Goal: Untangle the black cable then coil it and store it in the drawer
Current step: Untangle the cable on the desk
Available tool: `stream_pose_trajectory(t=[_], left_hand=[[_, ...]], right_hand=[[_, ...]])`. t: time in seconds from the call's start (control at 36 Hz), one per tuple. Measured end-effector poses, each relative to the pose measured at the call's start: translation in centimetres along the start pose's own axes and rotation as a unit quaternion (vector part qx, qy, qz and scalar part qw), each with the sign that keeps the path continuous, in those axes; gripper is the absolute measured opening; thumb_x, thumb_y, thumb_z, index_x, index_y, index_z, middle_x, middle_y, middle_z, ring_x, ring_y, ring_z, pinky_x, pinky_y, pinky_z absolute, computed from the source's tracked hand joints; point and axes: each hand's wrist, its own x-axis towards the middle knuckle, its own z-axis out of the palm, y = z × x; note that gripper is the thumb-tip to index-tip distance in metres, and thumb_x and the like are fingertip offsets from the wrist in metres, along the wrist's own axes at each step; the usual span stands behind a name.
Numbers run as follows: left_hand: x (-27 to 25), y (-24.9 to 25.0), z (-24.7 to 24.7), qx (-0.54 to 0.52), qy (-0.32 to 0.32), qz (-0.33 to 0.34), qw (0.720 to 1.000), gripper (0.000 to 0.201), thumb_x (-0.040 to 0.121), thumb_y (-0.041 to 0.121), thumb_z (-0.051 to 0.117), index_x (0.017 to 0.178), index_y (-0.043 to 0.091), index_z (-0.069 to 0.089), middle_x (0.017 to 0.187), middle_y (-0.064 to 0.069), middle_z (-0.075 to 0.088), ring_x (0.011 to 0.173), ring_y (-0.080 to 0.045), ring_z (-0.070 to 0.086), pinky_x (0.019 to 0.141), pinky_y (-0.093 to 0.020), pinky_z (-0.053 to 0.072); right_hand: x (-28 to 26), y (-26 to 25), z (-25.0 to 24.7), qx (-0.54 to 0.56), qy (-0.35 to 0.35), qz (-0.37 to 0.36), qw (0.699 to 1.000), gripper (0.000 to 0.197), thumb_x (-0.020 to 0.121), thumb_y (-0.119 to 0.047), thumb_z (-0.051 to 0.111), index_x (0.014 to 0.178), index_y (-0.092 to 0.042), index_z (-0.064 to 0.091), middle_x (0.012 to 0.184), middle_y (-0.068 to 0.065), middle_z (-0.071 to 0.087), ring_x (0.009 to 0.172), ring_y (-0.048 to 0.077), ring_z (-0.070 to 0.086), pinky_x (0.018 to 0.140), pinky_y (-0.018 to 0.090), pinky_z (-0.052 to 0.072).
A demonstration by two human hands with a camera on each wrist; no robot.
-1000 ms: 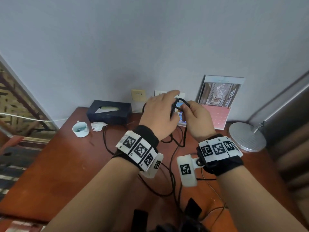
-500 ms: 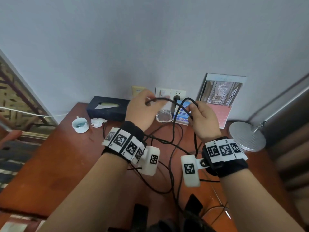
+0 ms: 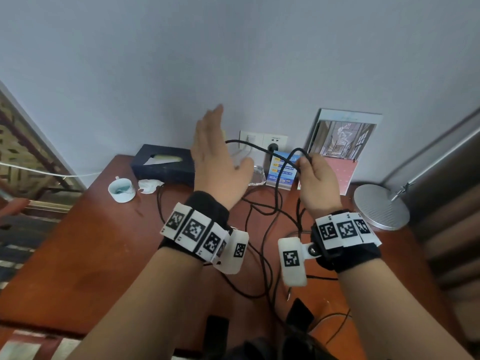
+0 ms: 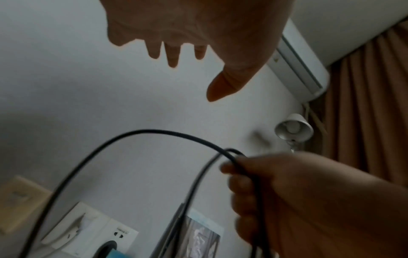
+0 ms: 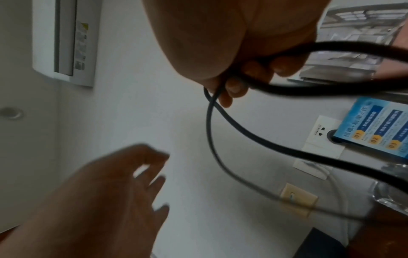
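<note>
The black cable (image 3: 259, 149) arcs in the air from beside my left hand (image 3: 215, 154) to my right hand (image 3: 311, 172), which grips a small loop of it between curled fingers. More strands hang down and lie tangled on the red-brown table (image 3: 78, 255). My left hand is raised with straight, spread fingers and holds nothing. In the left wrist view the cable (image 4: 141, 132) curves below the open left hand (image 4: 187, 34) into the right hand (image 4: 287, 192). The right wrist view shows the right hand's fingers (image 5: 253, 69) curled round the cable (image 5: 243, 129). No drawer is in view.
At the table's back stand a dark tissue box (image 3: 163, 162), a white cup (image 3: 122, 189), a crumpled tissue (image 3: 149, 185), a blue card (image 3: 283, 167) and a leaning picture (image 3: 342, 141). Wall sockets (image 3: 262, 141) sit behind. A round lamp base (image 3: 380, 206) is at the right.
My left hand has let go of the cable, opened and lifted up. The right hand keeps its hold on the loop and has barely moved.
</note>
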Motion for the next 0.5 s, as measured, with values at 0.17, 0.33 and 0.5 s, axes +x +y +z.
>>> stream_pose_trajectory(t=[0.17, 0.33, 0.5], left_hand=[[-1.5, 1.7, 2.2, 0.077, -0.161, 0.114, 0.977, 0.067, 0.077, 0.029, 0.056, 0.14, 0.015, 0.041, 0.136, -0.006, 0.052, 0.127, -0.025, 0.045, 0.107, -0.049, 0.034], [-1.7, 0.8, 2.2, 0.027, -0.149, 0.082, 0.985, 0.057, 0.083, 0.034, 0.072, 0.132, 0.017, 0.048, 0.116, 0.002, 0.064, 0.108, -0.014, 0.056, 0.08, -0.016, 0.032], [-2.1, 0.4, 2.2, 0.022, -0.134, 0.026, 0.99, 0.046, 0.082, 0.039, 0.072, 0.116, 0.018, 0.05, 0.082, 0.013, 0.057, 0.081, -0.009, 0.055, 0.071, -0.023, 0.039]], right_hand=[[-1.2, -1.9, 0.4, -0.022, -0.08, -0.07, 0.994, 0.019, 0.099, -0.015, 0.043, 0.098, -0.009, 0.06, 0.079, -0.006, 0.058, 0.072, 0.008, 0.052, 0.067, 0.02, 0.038], [-1.6, -1.8, -0.2, 0.004, -0.087, -0.081, 0.993, 0.022, 0.098, -0.014, 0.041, 0.108, -0.01, 0.06, 0.092, -0.004, 0.064, 0.086, 0.009, 0.059, 0.08, 0.027, 0.044], [-2.2, -1.5, 0.2, 0.06, -0.097, -0.071, 0.991, 0.023, 0.094, -0.023, 0.039, 0.101, -0.016, 0.06, 0.086, -0.005, 0.064, 0.079, 0.014, 0.059, 0.077, 0.036, 0.048]])
